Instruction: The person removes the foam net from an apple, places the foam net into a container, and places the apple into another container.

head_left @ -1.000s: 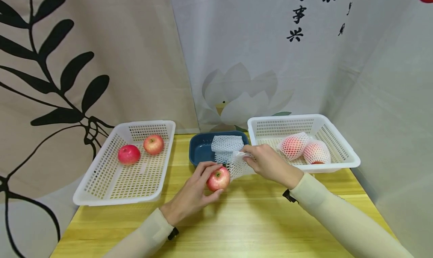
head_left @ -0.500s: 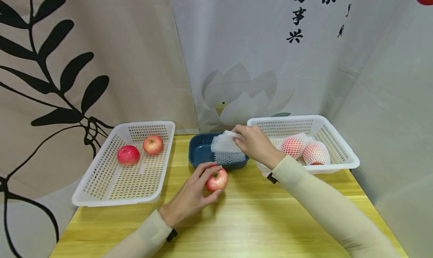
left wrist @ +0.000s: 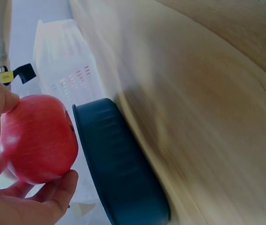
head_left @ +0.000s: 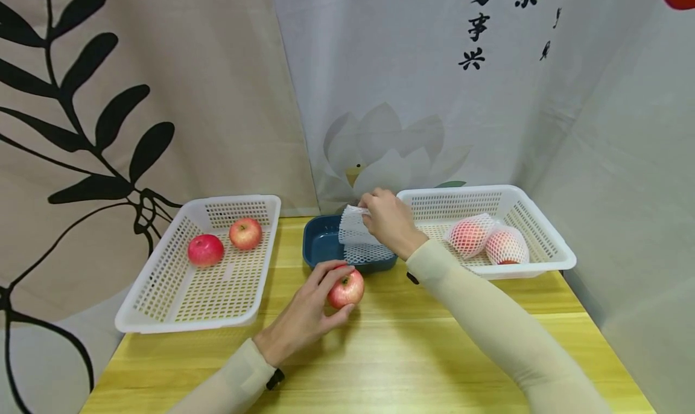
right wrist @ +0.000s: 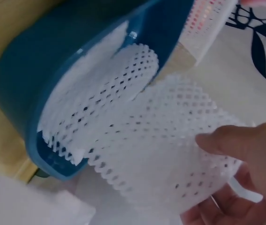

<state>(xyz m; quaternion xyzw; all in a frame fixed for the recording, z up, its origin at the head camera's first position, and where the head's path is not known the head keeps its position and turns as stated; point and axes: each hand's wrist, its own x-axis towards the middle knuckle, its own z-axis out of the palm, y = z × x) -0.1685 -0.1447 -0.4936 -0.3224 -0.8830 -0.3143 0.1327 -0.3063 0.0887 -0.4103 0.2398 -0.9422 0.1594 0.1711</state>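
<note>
In the head view my left hand [head_left: 304, 317] holds a red apple [head_left: 347, 289] just above the table, in front of the blue basin [head_left: 320, 239]. The left wrist view shows thumb and fingers around that apple [left wrist: 40, 139]. My right hand [head_left: 392, 222] is over the basin's back right side and pinches a white foam net sleeve [right wrist: 161, 145] by one end. The sleeve's other end reaches toward the basin, where more foam nets [right wrist: 102, 93] lie flat. Whether the held sleeve touches them I cannot tell.
A white basket [head_left: 255, 305] at the left contains two bare apples [head_left: 206, 250]. At the right, another white basket [head_left: 548, 263] holds two apples in foam nets [head_left: 507, 245]. A printed cloth [head_left: 380, 70] hangs behind the wooden table [head_left: 423, 353].
My right hand has moved left and back, carrying the foam net sleeve from beside the apple to over the blue basin. The left hand keeps the apple in nearly the same place.
</note>
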